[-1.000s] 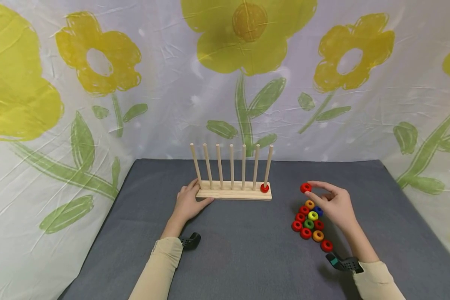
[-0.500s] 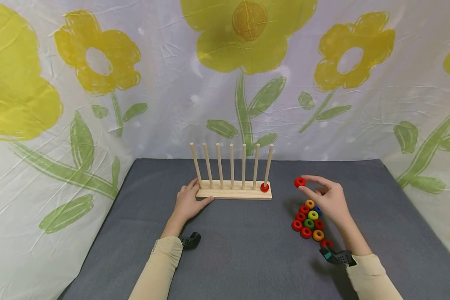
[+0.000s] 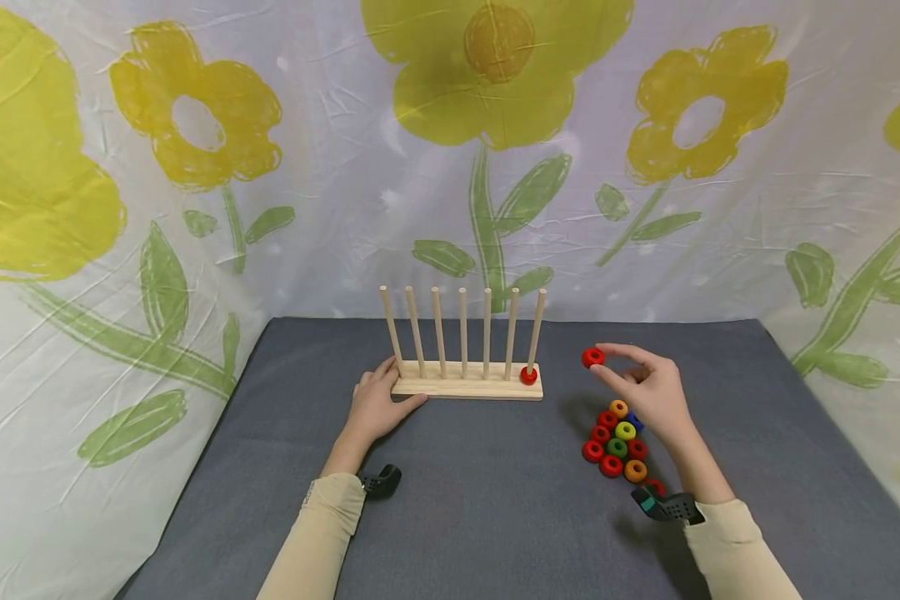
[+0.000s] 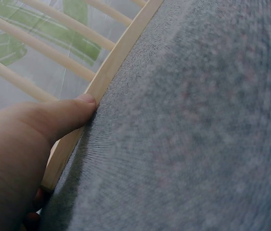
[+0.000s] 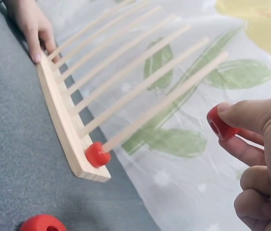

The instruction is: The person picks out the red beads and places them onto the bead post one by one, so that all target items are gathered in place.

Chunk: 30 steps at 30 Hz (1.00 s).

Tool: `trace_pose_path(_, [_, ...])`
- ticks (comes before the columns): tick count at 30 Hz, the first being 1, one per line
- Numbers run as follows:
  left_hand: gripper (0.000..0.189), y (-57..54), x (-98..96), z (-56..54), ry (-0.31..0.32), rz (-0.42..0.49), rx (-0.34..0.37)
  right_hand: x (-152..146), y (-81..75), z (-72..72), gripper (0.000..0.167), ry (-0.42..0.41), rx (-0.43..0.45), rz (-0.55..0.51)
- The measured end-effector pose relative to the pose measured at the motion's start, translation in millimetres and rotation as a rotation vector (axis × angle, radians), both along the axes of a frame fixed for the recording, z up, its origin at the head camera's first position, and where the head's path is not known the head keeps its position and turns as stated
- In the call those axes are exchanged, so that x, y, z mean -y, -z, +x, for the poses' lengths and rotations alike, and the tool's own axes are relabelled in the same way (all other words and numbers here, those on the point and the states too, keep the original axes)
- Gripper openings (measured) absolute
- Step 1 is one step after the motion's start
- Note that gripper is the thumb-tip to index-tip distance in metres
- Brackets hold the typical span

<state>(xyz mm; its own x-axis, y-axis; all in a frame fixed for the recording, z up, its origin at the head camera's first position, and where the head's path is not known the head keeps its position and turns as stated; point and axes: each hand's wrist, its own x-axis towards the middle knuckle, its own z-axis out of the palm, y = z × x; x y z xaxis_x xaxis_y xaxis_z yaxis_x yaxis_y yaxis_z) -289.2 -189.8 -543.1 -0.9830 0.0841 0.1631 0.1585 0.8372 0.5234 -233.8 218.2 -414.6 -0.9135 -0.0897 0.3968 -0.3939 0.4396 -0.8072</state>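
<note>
A wooden peg rack (image 3: 467, 389) with a row of several upright pegs stands at the back middle of the table. My left hand (image 3: 376, 407) grips its left end, thumb along the front edge (image 4: 107, 73) of the base and fingers round the far side. One red ring (image 3: 528, 377) sits at the bottom of the rightmost peg. Between thumb and index finger, my right hand (image 3: 651, 393) pinches another red ring (image 3: 592, 357), raised to the right of the rack. The right wrist view shows that ring (image 5: 216, 120) off to the side of the pegs, its other fingers curled.
Below the right hand lies a cluster of loose rings: several red, two orange (image 3: 635, 472), a yellow (image 3: 626, 431), a green (image 3: 617, 448) and a partly covered blue one (image 3: 634, 422). A flower-printed cloth (image 3: 330, 208) hangs behind the grey tabletop (image 3: 487, 492).
My right hand has moved left and slightly toward the back with the red ring, closer to the rack. The left hand and the rack have stayed in place.
</note>
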Motion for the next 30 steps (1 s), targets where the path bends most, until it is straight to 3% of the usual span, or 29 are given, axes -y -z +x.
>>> trace_pose_path(16, [0.083, 0.6, -1.3, -0.1, 0.003, -0.001, -0.004, 8, -6.0, -4.3, 0.030, -0.025, -0.028, -0.042])
trace_pose_path(30, [0.081, -0.9, -0.3, 1.4, 0.008, 0.010, -0.007, 16, -16.1, -5.7, 0.029, -0.019, -0.030, -0.013])
